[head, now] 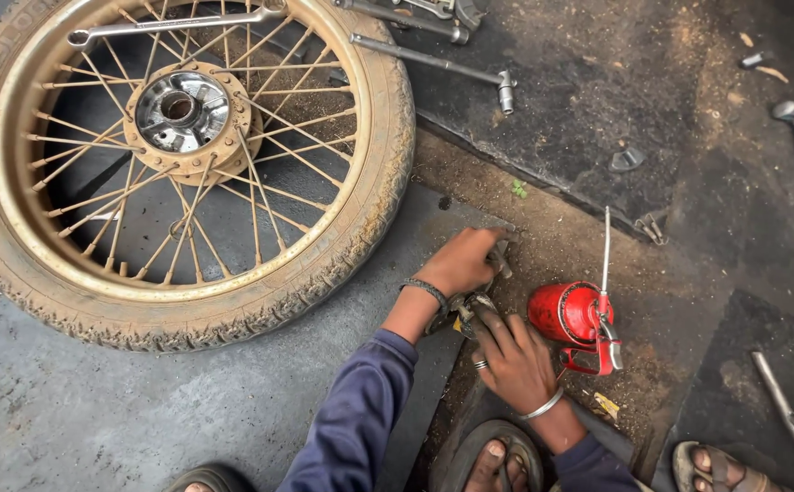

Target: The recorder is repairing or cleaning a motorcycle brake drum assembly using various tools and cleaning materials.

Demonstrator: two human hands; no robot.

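Hands work low on the dirty ground. The left hand [463,261] is closed over a small dark metal part [499,258], pressing it on the soil. The right hand [513,363], with a ring, grips a greasy metal piece [472,308] just beside the red metal oil can with long thin spout [572,314]. A large spoked motorcycle wheel with muddy tyre [183,164] lies flat to the left, near the left forearm.

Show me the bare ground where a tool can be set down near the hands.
Free: grey floor below the spoked wheel, beside the left hand's sleeve; dirt strip above the red oil can. Crowded: between both hands, right hand included, and by the sandalled feet.
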